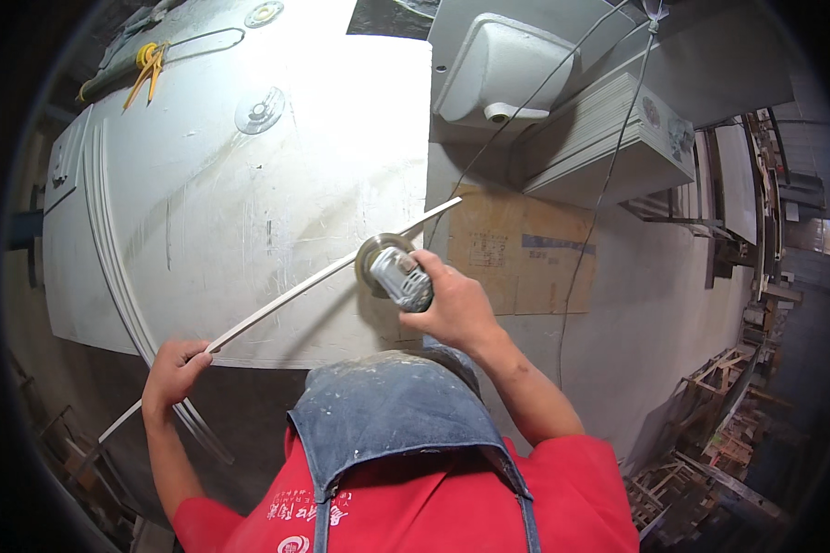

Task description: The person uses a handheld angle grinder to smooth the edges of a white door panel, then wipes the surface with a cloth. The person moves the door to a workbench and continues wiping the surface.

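Observation:
My right hand [458,309] is closed round the body of an angle grinder [399,274]. The grinder's round disc meets, or hovers just over, a long thin white strip [290,293]; I cannot tell which. My left hand [173,373] grips that strip near the table's front edge. From there it slants up to the right across the white worktable [221,203], and its far end sticks out past the table's right edge. The near end pokes out below my left hand. Several similar long strips [111,249] lie along the table's left side.
A yellow-handled caulking gun [148,61] lies at the far left. A spare disc [260,111] rests on the table. Beyond the right edge are a white basin [507,69], a stack of pale slabs [590,138], flattened cardboard [516,253] and a hanging cable [609,175].

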`<state>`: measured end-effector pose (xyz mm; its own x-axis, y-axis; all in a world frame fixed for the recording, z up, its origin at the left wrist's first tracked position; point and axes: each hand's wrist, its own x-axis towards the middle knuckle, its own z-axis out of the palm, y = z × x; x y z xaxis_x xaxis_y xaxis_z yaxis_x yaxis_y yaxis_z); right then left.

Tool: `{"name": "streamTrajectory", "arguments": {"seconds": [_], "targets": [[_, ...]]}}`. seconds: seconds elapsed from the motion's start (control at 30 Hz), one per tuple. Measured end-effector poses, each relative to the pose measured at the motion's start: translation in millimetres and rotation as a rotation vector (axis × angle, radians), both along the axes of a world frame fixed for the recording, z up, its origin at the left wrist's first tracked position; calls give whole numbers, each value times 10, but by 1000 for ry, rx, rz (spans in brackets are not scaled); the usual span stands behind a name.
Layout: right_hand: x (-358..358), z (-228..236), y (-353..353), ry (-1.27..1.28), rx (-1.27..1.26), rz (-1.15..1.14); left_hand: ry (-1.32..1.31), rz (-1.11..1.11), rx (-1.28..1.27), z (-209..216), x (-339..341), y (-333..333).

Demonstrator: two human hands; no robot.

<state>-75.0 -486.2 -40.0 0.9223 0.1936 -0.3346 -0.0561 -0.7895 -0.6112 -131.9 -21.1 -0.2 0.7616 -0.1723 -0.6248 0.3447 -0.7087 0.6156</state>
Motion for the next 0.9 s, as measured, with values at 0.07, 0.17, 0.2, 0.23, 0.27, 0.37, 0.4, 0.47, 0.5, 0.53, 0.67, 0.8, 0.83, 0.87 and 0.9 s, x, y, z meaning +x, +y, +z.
{"name": "streamTrajectory", "arguments": {"seconds": [0.07,0.17,0.2,0.23,0.27,0.37,0.4,0.47,0.5,0.53,0.67,0.8,0.83,0.87,0.9], "targets": [[5,34,80,53,17,9,36,34,4,19,-12,41],[58,-37,-16,12,-30,-42,46,52,-2,-42,-46,135],[91,-55,-77,17,-50,-55,26,62,-14,-68,-47,123],[128,-68,-133,11,-67,-78,7,73,-26,-107,-51,116],[166,-78,-188,6,-84,-102,2,78,-9,-178,-67,157],[264,-117,-365,-14,-149,-166,4,59,-27,-208,-47,175],[295,-144,-417,-26,-163,-182,43,77,-38,-199,-34,198],[356,-148,-502,-32,-190,-209,47,89,-66,-177,-16,196],[382,-155,-531,-41,-193,-218,47,95,-78,-174,-13,198],[407,-168,-560,-51,-197,-227,37,84,-75,-193,-18,216],[513,-193,-646,-58,-219,-255,8,51,-71,-299,-70,351],[584,-220,-726,-80,-247,-279,25,79,-82,-294,-46,331],[611,-222,-741,-78,-257,-283,15,77,-83,-312,-53,345],[641,-232,-772,-77,-262,-285,6,75,-84,-343,-68,373],[657,-254,-816,-74,-268,-288,-3,71,-85,-353,-78,369]]}}
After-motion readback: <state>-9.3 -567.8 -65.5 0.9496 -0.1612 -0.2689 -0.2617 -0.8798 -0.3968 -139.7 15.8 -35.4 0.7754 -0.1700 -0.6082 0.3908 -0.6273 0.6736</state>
